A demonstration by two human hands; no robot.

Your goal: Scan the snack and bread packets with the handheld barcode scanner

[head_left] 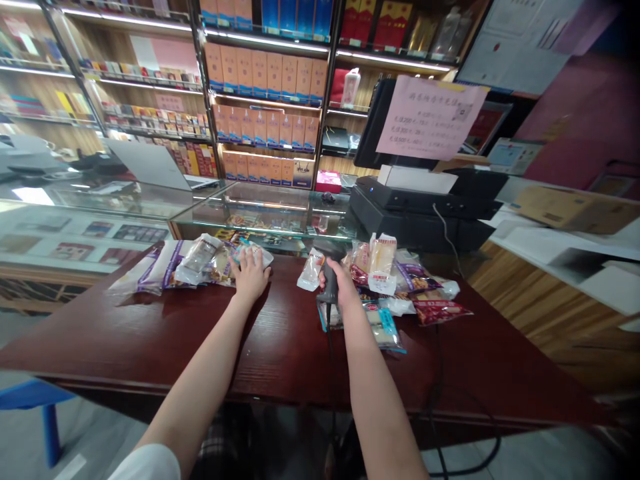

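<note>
My right hand (340,283) is wrapped round the grip of a black handheld barcode scanner (329,287), whose cord runs down toward me. Just beyond the scanner lies a small clear-and-white snack packet (311,269). With fingers spread, my left hand (250,275) rests on a light-blue and clear snack packet (261,252) at the right end of the left pile. That pile also holds white-and-purple bags (167,267) and a clear wrapped packet (200,259). Right of the scanner sits another pile, with a white-labelled bread packet (383,263), a red bag (440,310) and a blue-edged packet (389,328).
The dark red wooden table (280,347) borders a glass display counter (265,203). A monitor with a pink notice (430,117) stands on a black cash drawer (420,217) at right. An open laptop (150,163) is at left. A black cable (437,373) hangs over the front edge, and a blue stool (43,400) stands lower left.
</note>
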